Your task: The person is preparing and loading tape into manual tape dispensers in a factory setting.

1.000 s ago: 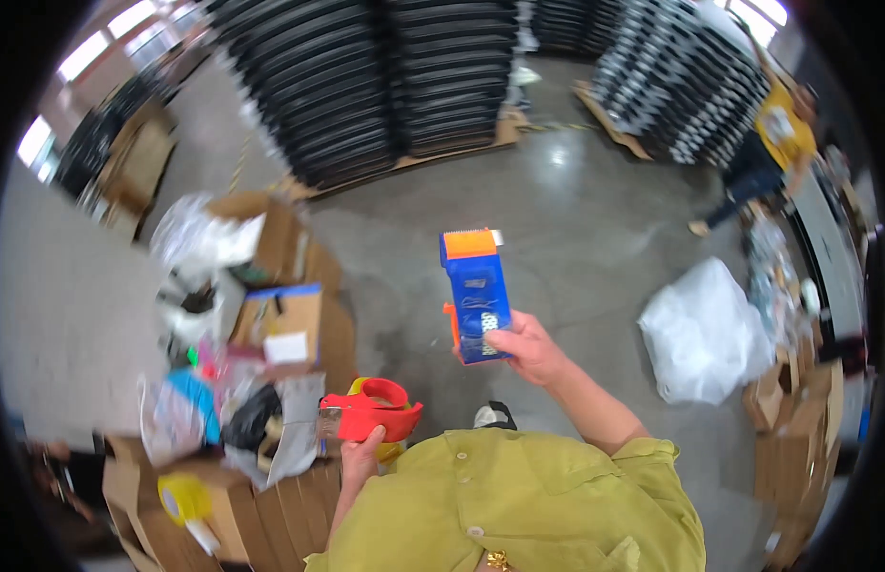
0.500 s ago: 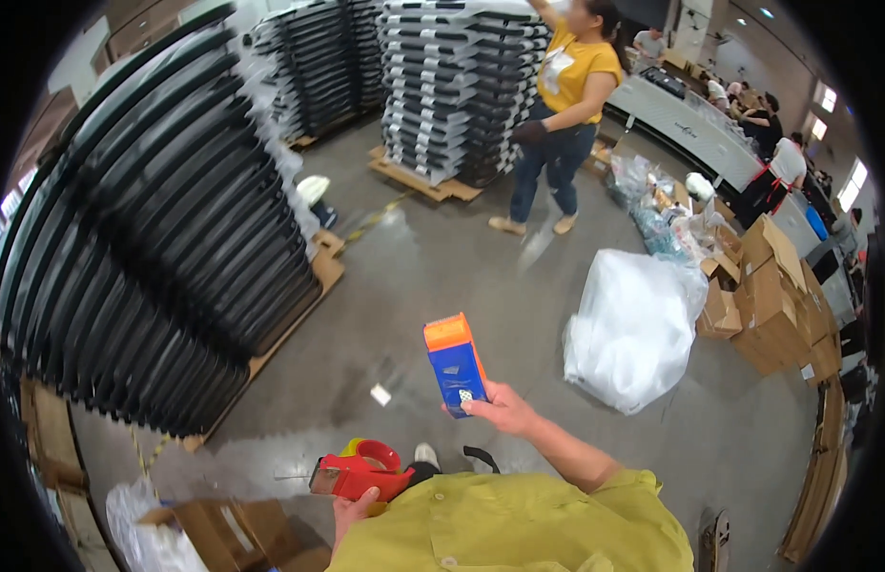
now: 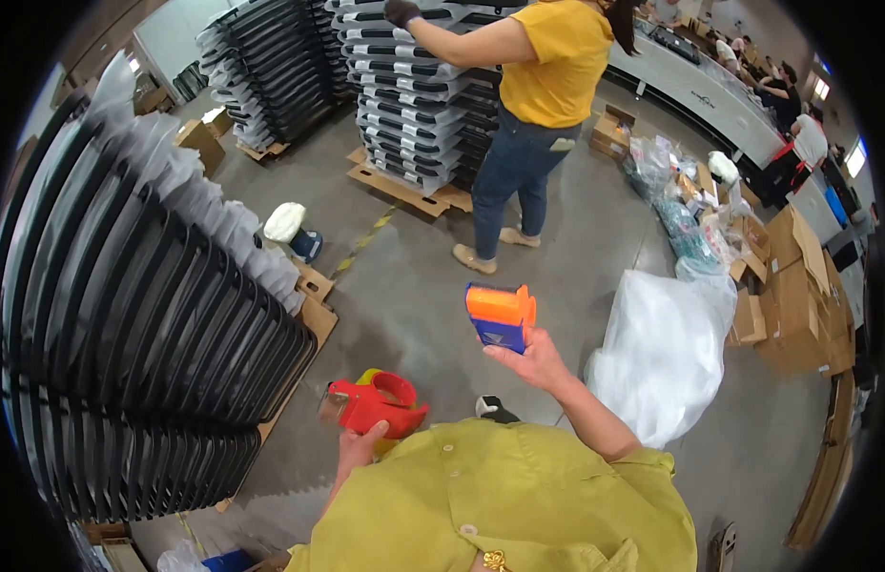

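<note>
Blue box with orange top point(image 3: 500, 318): held up in front of the chest over the concrete floor point(image 3: 414, 286), right hand point(image 3: 530, 360) gripping it from below, grip closed on its lower end. Left hand point(image 3: 359, 445) low by the torso, grip closed on a red tape dispenser point(image 3: 376, 404). White plastic bag point(image 3: 664, 353) on the floor just right of the right forearm. Stacked black trays point(image 3: 128, 334) to the left. A co-worker in a yellow shirt point(image 3: 547, 67) stands ahead, reaching onto another stack point(image 3: 414, 95). Cardboard boxes point(image 3: 795, 286) far right.
</note>
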`<state>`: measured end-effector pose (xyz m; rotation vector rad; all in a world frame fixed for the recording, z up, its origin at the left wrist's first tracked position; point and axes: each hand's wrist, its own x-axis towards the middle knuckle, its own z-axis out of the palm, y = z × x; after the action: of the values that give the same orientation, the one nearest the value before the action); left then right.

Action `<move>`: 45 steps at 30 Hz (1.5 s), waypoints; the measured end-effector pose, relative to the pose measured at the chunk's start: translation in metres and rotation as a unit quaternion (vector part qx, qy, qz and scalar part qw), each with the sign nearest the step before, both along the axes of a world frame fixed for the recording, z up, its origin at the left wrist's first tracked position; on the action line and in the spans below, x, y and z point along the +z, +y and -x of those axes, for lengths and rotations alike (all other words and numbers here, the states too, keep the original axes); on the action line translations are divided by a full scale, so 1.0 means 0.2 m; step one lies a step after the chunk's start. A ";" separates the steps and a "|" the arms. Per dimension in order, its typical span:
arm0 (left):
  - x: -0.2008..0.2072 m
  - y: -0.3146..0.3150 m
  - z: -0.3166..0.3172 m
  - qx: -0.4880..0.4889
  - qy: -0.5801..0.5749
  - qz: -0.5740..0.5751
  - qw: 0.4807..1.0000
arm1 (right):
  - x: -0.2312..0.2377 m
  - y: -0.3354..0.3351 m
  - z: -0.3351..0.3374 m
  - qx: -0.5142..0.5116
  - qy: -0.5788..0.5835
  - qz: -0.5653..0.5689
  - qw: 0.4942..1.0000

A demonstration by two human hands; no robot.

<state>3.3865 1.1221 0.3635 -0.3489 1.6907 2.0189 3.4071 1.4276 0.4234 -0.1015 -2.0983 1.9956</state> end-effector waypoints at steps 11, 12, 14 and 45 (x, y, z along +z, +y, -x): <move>0.01 0.26 1.06 0.052 -0.010 0.014 0.998 | -0.09 0.29 1.40 0.128 -0.139 0.235 0.953; 0.01 0.29 1.17 0.060 0.012 -0.014 0.998 | -0.09 0.28 1.53 0.145 -0.158 0.273 0.938; -0.03 0.29 1.40 0.066 0.035 -0.007 0.997 | -0.09 0.27 1.77 0.164 -0.179 0.310 0.919; 0.01 0.33 2.58 0.069 0.017 0.040 0.997 | 0.01 0.19 2.97 0.428 -0.100 0.055 0.897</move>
<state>2.8702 1.1879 0.3656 -0.4744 1.8176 2.0686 2.8126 1.4662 0.4251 0.7636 -2.4005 2.6565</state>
